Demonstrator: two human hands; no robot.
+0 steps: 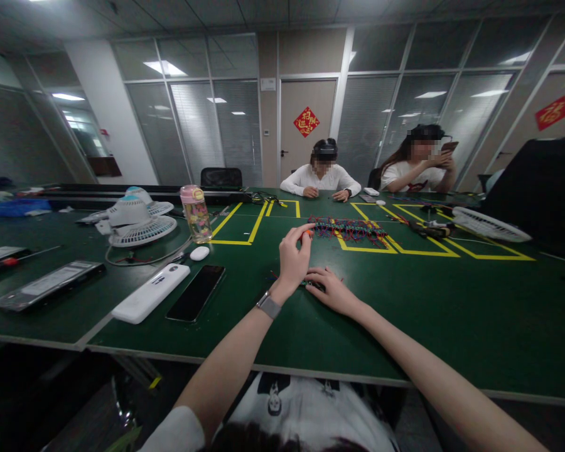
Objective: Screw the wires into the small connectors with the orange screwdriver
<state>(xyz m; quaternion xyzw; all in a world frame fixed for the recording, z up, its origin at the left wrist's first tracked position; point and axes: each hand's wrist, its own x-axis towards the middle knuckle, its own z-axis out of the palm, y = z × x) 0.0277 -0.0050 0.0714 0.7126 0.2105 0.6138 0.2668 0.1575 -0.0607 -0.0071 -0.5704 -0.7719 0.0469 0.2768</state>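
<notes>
My left hand (294,260), with a watch on the wrist, is raised above the table with thumb and fingers pinched together. A small orange item (307,233) shows at its fingertips; its kind cannot be made out. Low on the tabletop, my right hand (333,292) has its thumb and fingers around a small circuit board (306,284) with thin wires, mostly hidden by both hands. Beyond my hands lies a long row of small circuit boards with red and blue wires (348,230).
A black phone (196,293), a white power bank (151,293) and a white earbud case (199,253) lie to the left, near a pink-lidded bottle (196,215) and fans (142,227). Yellow tape (371,250) marks the green table. Two people sit opposite.
</notes>
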